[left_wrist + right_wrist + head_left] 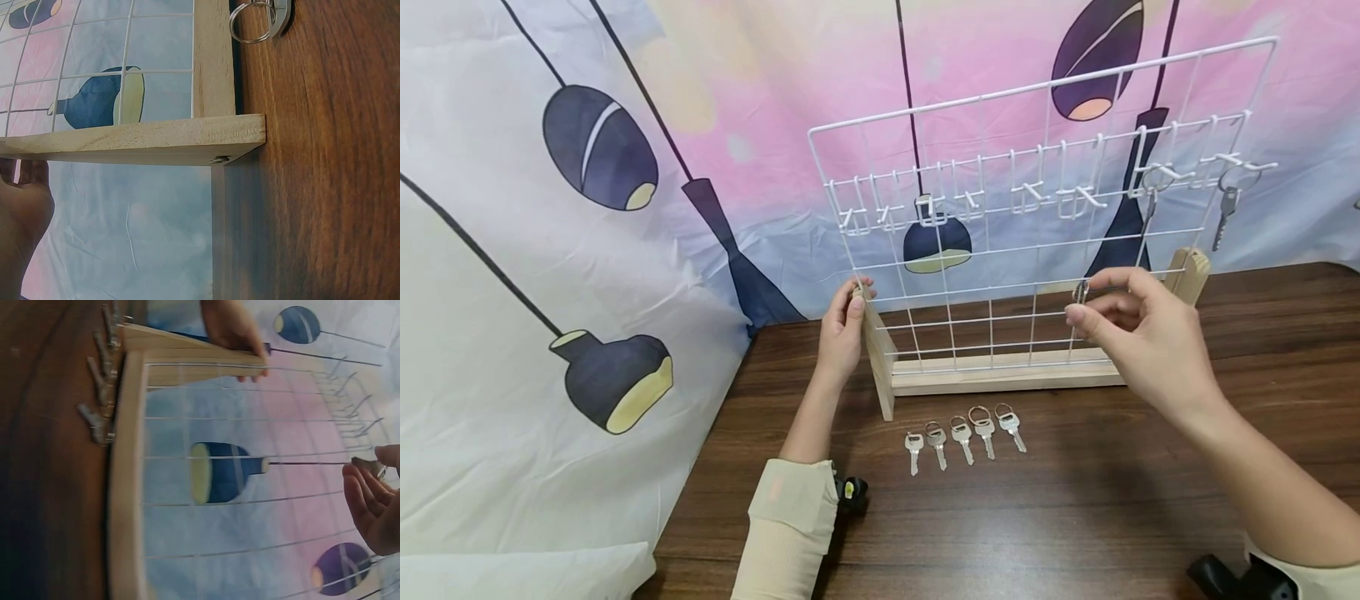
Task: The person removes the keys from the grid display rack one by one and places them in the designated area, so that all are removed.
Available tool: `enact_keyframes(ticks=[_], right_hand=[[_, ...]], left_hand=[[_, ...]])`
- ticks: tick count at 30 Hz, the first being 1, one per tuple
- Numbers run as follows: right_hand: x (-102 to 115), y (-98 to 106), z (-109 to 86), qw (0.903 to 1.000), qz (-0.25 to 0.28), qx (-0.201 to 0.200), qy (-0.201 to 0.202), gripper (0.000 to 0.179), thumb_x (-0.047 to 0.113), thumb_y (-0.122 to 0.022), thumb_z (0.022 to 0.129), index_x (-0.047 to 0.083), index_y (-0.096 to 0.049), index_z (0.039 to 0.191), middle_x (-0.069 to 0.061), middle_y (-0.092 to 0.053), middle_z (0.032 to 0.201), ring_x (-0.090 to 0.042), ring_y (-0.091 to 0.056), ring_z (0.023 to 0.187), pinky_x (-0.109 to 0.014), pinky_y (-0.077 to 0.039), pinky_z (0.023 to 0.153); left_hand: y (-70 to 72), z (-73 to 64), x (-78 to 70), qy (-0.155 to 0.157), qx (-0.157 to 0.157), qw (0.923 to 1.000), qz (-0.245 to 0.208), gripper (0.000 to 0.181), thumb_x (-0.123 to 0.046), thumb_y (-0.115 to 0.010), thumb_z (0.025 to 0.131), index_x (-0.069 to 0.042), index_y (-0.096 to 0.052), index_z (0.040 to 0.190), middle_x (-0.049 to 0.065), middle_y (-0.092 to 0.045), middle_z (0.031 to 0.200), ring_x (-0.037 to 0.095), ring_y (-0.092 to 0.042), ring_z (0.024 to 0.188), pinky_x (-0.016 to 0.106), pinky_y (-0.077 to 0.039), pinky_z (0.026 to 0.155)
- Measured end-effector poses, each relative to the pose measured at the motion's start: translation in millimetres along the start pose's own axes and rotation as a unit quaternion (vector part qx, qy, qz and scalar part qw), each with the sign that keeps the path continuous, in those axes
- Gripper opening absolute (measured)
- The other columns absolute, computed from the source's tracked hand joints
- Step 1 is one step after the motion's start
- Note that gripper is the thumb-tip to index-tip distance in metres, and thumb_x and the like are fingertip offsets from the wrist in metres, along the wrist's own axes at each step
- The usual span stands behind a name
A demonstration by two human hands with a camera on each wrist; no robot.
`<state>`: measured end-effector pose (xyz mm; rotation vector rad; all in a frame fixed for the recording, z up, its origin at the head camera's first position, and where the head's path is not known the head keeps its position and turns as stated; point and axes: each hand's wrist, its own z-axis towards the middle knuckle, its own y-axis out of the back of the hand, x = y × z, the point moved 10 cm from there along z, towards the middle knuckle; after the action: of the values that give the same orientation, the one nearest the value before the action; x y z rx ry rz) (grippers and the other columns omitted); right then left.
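Note:
My left hand [841, 332] grips the upper end of the left wooden side post [878, 354] of a white wire grid rack [992, 250]. The left wrist view shows those fingers [32, 172] against the post. In front of the grid's right part, my right hand [1157, 342] pinches a key [1080, 292] with a ring between thumb and fingertips; much of it is hidden by the fingers. Small white hooks [1030, 193] line the upper part of the grid. At its right end, a key [1225, 215] and another key [1150, 208] hang by their rings.
Several keys with rings [961, 437] lie in a row on the brown wooden table [970, 533], before the rack's wooden base bar [1000, 379]. Behind the rack hangs a cloth printed with dark lamps [767, 150].

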<state>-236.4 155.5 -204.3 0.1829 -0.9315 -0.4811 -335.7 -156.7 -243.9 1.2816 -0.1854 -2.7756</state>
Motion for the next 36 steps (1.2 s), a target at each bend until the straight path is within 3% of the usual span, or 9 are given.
enact_keyframes(ticks=[3, 6, 10, 13, 15, 20, 23, 28, 36], right_hand=[[-14.2, -13.9, -3.4, 0.9974, 0.061, 0.039, -0.004, 0.023, 0.004, -0.067, 0.084, 0.006, -0.054, 0.103, 0.013, -0.067, 0.073, -0.003, -0.064, 0.063, -0.015, -0.046, 0.057], [-27.7, -28.2, -7.2, 0.9866, 0.141, 0.081, -0.014, 0.023, -0.002, -0.062, 0.086, 0.011, -0.053, 0.103, 0.007, -0.068, 0.074, -0.006, -0.065, 0.065, -0.018, -0.05, 0.06], [-45.1, -46.4, -13.3, 0.956, 0.255, 0.14, -0.039, 0.021, -0.005, -0.055, 0.089, 0.01, -0.052, 0.104, -0.001, -0.069, 0.078, -0.011, -0.065, 0.07, -0.024, -0.052, 0.063], [-60.7, -58.4, -19.6, 0.9358, 0.298, 0.171, -0.078, 0.018, -0.001, -0.053, 0.092, 0.01, -0.052, 0.106, -0.003, -0.069, 0.081, -0.012, -0.065, 0.073, -0.027, -0.052, 0.063], [-72.0, -64.8, -24.3, 0.929, 0.303, 0.181, -0.113, 0.014, 0.002, -0.053, 0.093, 0.007, -0.053, 0.106, -0.003, -0.068, 0.08, -0.013, -0.065, 0.073, -0.028, -0.053, 0.064], [-96.7, -73.8, -34.3, 0.9305, 0.255, 0.185, -0.187, 0.02, 0.003, -0.052, 0.093, -0.012, -0.052, 0.105, -0.007, -0.067, 0.076, -0.013, -0.065, 0.066, -0.028, -0.053, 0.063], [-107.3, -78.5, -39.7, 0.9264, 0.232, 0.198, -0.22, 0.02, 0.002, -0.051, 0.093, -0.016, -0.051, 0.102, -0.011, -0.066, 0.077, -0.012, -0.064, 0.066, -0.028, -0.053, 0.063], [-117.0, -87.7, -48.0, 0.917, 0.213, 0.23, -0.247, 0.016, 0.0, -0.049, 0.092, -0.015, -0.051, 0.097, -0.015, -0.066, 0.079, -0.014, -0.065, 0.068, -0.03, -0.053, 0.064], [-131.2, -103.5, -58.3, 0.9016, 0.186, 0.266, -0.287, 0.02, 0.002, -0.05, 0.092, -0.017, -0.051, 0.101, -0.014, -0.067, 0.081, -0.016, -0.066, 0.066, -0.029, -0.053, 0.061]], left_hand=[[0.4, -0.3, 0.3, 0.002, -0.002, 1.0, 0.0, 0.029, 0.001, -0.034, 0.098, 0.011, -0.045, 0.124, 0.029, -0.047, 0.123, 0.038, -0.048, 0.113, 0.03, -0.036, 0.093], [0.9, -0.3, 1.4, 0.001, -0.004, 1.0, -0.002, 0.029, 0.0, -0.035, 0.099, 0.011, -0.045, 0.123, 0.032, -0.046, 0.123, 0.037, -0.048, 0.113, 0.029, -0.036, 0.093], [0.8, 0.7, 2.3, -0.002, -0.005, 1.0, -0.006, 0.028, -0.001, -0.035, 0.099, 0.011, -0.045, 0.123, 0.032, -0.046, 0.123, 0.039, -0.048, 0.113, 0.03, -0.036, 0.093], [0.4, 0.7, 2.8, -0.001, -0.004, 1.0, -0.007, 0.029, -0.002, -0.035, 0.099, 0.011, -0.045, 0.123, 0.031, -0.047, 0.123, 0.04, -0.047, 0.113, 0.03, -0.036, 0.093], [0.2, 0.5, 2.6, -0.001, -0.003, 1.0, -0.008, 0.029, -0.002, -0.036, 0.099, 0.011, -0.045, 0.123, 0.03, -0.047, 0.123, 0.041, -0.047, 0.113, 0.03, -0.036, 0.093], [0.9, -0.4, 1.5, -0.005, -0.005, 1.0, 0.001, 0.029, -0.004, -0.037, 0.099, 0.01, -0.046, 0.123, 0.028, -0.049, 0.122, 0.037, -0.049, 0.112, 0.03, -0.037, 0.092], [1.5, -0.8, 1.4, -0.008, -0.006, 0.9999, 0.004, 0.03, -0.008, -0.038, 0.099, 0.009, -0.046, 0.123, 0.026, -0.05, 0.122, 0.034, -0.05, 0.111, 0.031, -0.037, 0.093], [1.8, -1.4, 1.2, -0.009, -0.005, 0.9999, 0.005, 0.032, -0.012, -0.039, 0.1, 0.009, -0.046, 0.123, 0.024, -0.051, 0.122, 0.031, -0.051, 0.111, 0.031, -0.037, 0.094], [1.1, -0.9, 2.3, 0.004, -0.006, 1.0, 0.005, 0.029, -0.002, -0.035, 0.099, 0.01, -0.045, 0.124, 0.026, -0.049, 0.123, 0.033, -0.05, 0.113, 0.03, -0.036, 0.094]])
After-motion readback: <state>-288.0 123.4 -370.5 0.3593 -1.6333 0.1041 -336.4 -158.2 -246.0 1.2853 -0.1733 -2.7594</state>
